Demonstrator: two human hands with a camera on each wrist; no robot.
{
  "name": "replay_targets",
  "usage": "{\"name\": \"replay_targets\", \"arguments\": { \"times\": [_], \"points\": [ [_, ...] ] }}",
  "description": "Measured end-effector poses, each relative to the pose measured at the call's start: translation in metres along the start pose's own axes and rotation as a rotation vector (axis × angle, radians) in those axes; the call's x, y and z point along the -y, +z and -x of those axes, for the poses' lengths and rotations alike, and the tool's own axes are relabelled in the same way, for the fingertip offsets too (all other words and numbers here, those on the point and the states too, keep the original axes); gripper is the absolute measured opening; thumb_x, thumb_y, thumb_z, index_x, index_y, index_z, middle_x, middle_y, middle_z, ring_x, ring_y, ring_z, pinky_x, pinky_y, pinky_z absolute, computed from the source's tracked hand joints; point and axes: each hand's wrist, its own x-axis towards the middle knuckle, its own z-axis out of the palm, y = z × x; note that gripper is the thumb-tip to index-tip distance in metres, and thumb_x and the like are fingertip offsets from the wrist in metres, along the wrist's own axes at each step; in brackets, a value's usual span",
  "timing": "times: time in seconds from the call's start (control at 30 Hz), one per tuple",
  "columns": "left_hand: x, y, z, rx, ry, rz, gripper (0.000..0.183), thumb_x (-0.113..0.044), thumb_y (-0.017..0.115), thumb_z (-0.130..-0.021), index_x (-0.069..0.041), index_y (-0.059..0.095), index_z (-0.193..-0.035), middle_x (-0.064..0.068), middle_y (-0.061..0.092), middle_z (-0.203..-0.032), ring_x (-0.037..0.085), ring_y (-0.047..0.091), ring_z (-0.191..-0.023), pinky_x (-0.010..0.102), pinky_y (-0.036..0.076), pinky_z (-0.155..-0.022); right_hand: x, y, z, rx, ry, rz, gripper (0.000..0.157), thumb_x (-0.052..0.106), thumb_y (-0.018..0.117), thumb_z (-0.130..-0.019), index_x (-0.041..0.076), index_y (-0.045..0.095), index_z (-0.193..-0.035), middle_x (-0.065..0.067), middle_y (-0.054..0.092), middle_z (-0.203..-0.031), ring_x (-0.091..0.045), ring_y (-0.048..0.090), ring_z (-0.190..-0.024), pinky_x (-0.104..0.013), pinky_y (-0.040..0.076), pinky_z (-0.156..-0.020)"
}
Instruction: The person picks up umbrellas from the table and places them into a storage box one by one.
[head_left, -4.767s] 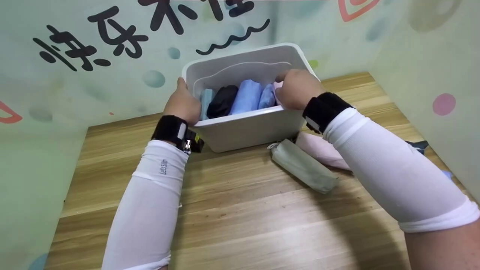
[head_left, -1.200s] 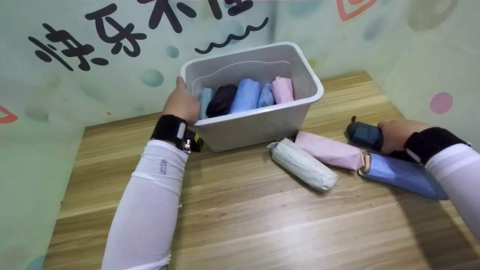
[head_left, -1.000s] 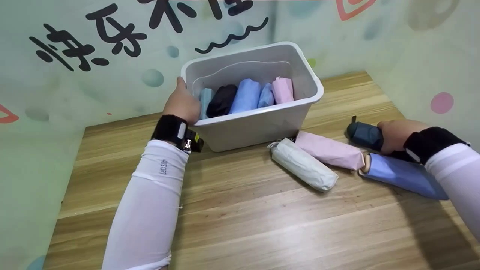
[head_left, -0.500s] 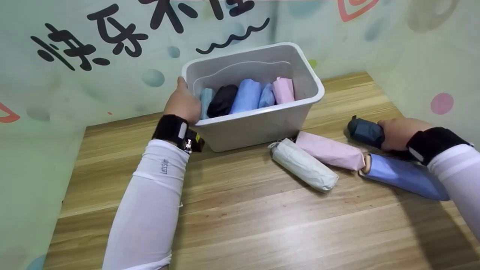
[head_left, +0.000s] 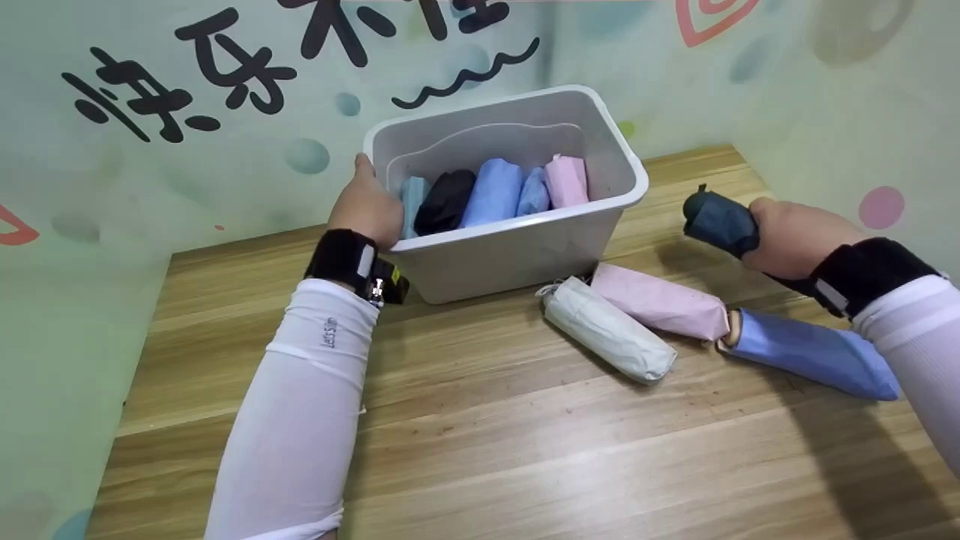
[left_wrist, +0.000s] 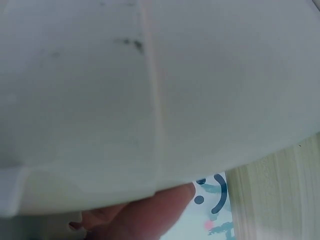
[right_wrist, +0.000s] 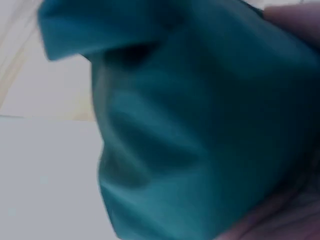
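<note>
My left hand (head_left: 365, 206) grips the left rim of a pale grey plastic bin (head_left: 510, 259); its wall fills most of the left wrist view. Inside lie folded umbrellas: a teal one (head_left: 414, 204), a black one (head_left: 445, 201), a blue one (head_left: 493, 193), a smaller blue one (head_left: 533, 193) and a pink one (head_left: 566, 180). To the right of the bin, my right hand (head_left: 799, 234) holds a dark teal folded umbrella (head_left: 721, 221) above the table. In the right wrist view, its creased fabric (right_wrist: 165, 130) sits between thumb and palm.
On the wooden table (head_left: 480, 450) right of and before the bin lie a whitish folded umbrella (head_left: 609, 330), a pink one (head_left: 660, 301) and a blue one (head_left: 814, 352). Printed walls (head_left: 247, 172) stand close behind the bin and at both sides.
My right hand left the bin, where the pink umbrella now shows, and took hold of the dark teal umbrella. In the last half second it has lifted off the table. My left hand stays put.
</note>
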Motion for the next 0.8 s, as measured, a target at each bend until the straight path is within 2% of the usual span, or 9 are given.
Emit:
{"name": "replay_targets", "arguments": {
  "times": [0.23, 0.5, 0.7, 0.8],
  "points": [
    [-0.001, 0.0, 0.0, -0.002, -0.003, -0.004, 0.083, -0.019, 0.039, -0.104, -0.001, -0.013, -0.166, 0.026, 0.043, -0.161, 0.035, 0.053, -0.134, 0.047, 0.042, -0.117, 0.018, -0.023, -0.005, -0.04, 0.04, -0.063, 0.043, 0.018, 0.066, -0.087, -0.009, 0.048, -0.115, -0.023, 0.062, -0.095, -0.035, 0.061, -0.077, -0.049, 0.049, -0.066],
    [-0.001, -0.001, -0.001, 0.005, -0.013, 0.01, 0.082, -0.02, 0.038, -0.105, -0.002, -0.014, -0.166, 0.025, 0.04, -0.164, 0.035, 0.05, -0.139, 0.046, 0.039, -0.121, 0.046, -0.05, -0.012, -0.141, 0.082, -0.158, 0.051, 0.02, 0.062, -0.09, -0.013, 0.043, -0.125, -0.026, 0.058, -0.102, -0.04, 0.06, -0.077, -0.048, 0.046, -0.063],
    [-0.001, -0.001, -0.001, 0.004, -0.007, 0.014, 0.082, -0.022, 0.037, -0.105, -0.001, -0.014, -0.166, 0.026, 0.036, -0.166, 0.034, 0.047, -0.144, 0.046, 0.036, -0.123, 0.074, -0.063, -0.014, -0.217, 0.096, -0.238, 0.061, 0.023, 0.061, -0.093, -0.009, 0.036, -0.137, -0.029, 0.055, -0.114, -0.045, 0.057, -0.09, -0.054, 0.047, -0.073],
    [-0.001, -0.001, 0.0, 0.001, -0.003, 0.004, 0.083, -0.023, 0.038, -0.105, 0.0, -0.014, -0.166, 0.027, 0.041, -0.163, 0.035, 0.051, -0.139, 0.046, 0.041, -0.119, 0.089, -0.07, -0.016, -0.241, 0.092, -0.278, 0.067, 0.024, 0.062, -0.094, -0.007, 0.032, -0.145, -0.03, 0.054, -0.121, -0.046, 0.056, -0.096, -0.056, 0.048, -0.077]
  ]
}}
